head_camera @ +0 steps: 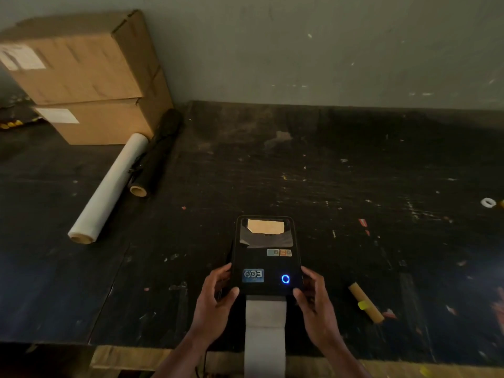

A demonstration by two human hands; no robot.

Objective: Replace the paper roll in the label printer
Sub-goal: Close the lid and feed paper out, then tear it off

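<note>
A black label printer (pixel 266 257) sits near the front edge of a dark table, its lid down and a blue ring light (pixel 285 279) glowing. A white label strip (pixel 265 334) runs out of its front slot toward me. My left hand (pixel 218 298) grips the printer's front left corner and my right hand (pixel 313 298) grips the front right corner. Through the lid window a roll shows as a tan patch (pixel 266 227). A bare cardboard core (pixel 365 302) with a yellow mark lies on the table to the right of the printer.
Two stacked cardboard boxes (pixel 90 77) stand at the back left against the wall. A white film roll (pixel 109 189) and a black film roll (pixel 158 154) lie beside them. A small white ring (pixel 488 202) rests at the far right. The table's front edge (pixel 131 358) is close to me.
</note>
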